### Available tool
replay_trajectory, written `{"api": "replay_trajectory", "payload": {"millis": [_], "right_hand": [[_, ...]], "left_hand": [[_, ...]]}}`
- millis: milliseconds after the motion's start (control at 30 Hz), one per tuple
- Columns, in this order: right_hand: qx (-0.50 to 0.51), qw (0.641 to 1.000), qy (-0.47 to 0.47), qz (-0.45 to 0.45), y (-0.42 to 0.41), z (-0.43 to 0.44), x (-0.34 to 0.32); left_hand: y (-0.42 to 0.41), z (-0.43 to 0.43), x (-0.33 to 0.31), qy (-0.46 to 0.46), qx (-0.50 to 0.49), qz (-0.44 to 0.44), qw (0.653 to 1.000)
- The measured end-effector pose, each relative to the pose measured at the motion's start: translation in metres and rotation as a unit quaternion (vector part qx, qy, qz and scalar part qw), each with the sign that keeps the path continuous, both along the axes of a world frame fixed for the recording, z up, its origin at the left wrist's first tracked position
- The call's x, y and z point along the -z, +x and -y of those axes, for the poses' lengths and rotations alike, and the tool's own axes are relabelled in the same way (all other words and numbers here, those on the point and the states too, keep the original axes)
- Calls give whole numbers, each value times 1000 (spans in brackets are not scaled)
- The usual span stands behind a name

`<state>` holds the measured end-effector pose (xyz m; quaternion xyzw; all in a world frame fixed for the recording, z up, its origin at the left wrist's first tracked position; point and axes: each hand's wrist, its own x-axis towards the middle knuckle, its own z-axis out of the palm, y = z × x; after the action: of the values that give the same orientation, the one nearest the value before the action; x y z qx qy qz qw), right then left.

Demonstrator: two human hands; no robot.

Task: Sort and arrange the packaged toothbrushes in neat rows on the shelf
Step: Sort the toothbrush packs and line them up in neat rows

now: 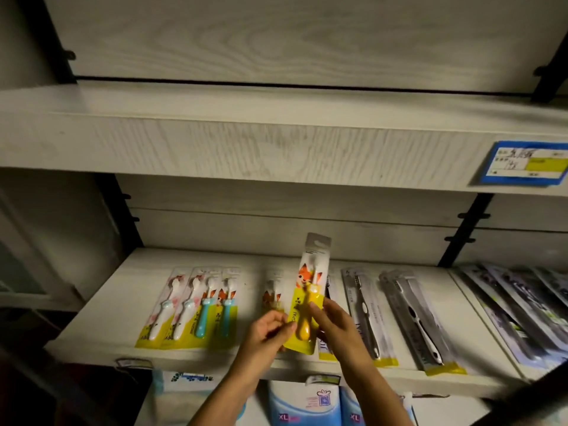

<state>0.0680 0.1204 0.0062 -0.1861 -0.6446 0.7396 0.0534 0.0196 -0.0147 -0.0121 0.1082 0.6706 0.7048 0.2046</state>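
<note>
Packaged toothbrushes (196, 305) lying in rows along the pale shelf (101, 302), yellow fox-print pack (311, 290) held upright above its middle, right hand (336, 325) gripping the pack's lower right side, left hand (269, 332) pinching its lower left edge, fingers curled

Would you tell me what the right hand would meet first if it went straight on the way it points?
The right hand points up-left into the yellow fox pack it grips; beyond that, probably the bare shelf, though depth is unclear.
</note>
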Motion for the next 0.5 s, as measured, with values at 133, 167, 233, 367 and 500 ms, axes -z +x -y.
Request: {"api": "replay_trajectory", "payload": {"millis": [133,167,233,367,500], "right_hand": [[32,999,-17,-15,1,-1,3],[39,999,-13,-10,2,-2,4],[53,999,1,-6,4,-5,4],[55,998,13,-10,5,-7,5],[64,998,18,-11,7,-10,-1]], "left_hand": [[-2,1,4,-45,3,4,999],[-9,2,9,-76,-23,3,997],[-26,3,17,-138,-90,-22,986],[-53,-16,30,-415,-99,-160,890],[-61,-31,40,-582,-59,-148,797]]}}
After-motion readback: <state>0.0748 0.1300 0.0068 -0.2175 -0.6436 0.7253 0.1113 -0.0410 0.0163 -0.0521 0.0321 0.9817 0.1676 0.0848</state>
